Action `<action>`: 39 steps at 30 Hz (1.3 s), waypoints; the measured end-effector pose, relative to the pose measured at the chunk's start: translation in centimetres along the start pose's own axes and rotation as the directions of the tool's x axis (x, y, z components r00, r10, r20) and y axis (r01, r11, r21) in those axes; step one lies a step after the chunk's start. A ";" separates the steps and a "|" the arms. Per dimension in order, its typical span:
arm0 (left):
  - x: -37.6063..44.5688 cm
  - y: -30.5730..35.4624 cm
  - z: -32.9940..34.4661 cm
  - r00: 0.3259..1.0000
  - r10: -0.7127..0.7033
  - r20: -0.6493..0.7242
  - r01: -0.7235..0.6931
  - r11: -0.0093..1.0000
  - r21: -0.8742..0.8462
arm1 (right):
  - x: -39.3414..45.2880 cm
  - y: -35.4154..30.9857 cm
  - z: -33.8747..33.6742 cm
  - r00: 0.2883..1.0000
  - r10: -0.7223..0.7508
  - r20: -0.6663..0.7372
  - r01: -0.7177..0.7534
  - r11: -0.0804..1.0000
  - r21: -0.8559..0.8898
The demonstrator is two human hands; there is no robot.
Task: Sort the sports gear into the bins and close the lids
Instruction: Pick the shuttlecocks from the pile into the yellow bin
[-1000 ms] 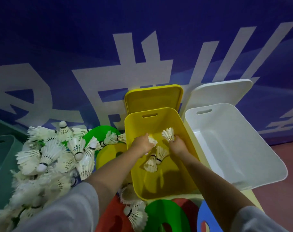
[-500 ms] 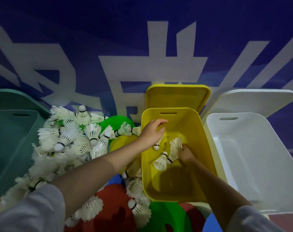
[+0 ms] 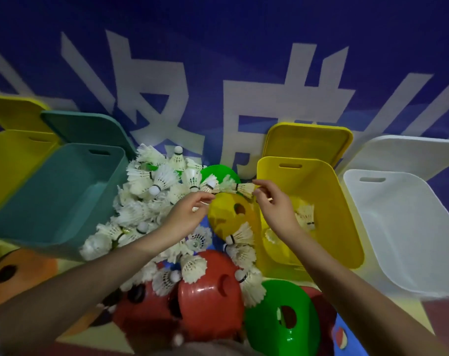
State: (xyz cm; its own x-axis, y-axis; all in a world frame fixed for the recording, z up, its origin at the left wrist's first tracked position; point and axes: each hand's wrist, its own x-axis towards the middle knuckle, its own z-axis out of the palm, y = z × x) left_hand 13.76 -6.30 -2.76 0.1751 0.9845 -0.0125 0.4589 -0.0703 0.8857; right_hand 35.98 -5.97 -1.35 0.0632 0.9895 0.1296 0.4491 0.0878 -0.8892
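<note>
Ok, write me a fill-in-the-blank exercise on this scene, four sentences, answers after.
1. The shuttlecocks already sorted lie in the ___ bin between the pile and the white bin.
2. The right hand pinches a ___ by its feathers.
3. The teal bin holds ___.
4. The lid of every bin in view stands ___.

Answers: yellow; shuttlecock; nothing; open

A blue banner point(image 3: 244, 47) bears large white characters point(image 3: 146, 104).
</note>
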 end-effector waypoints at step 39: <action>-14.7 -16.4 -12.3 0.899 0.267 0.347 -0.433 0.657 0.617 | -25.4 2.8 19.4 0.761 0.143 0.633 0.441 0.601 -0.666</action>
State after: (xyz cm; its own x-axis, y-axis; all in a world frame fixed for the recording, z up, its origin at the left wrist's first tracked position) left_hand -7.05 -17.63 -11.39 0.5824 0.8104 0.0636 0.7630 -0.5720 0.3010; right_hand 18.40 -28.66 -15.65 -0.4519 0.8378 -0.3065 0.8916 0.4133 -0.1848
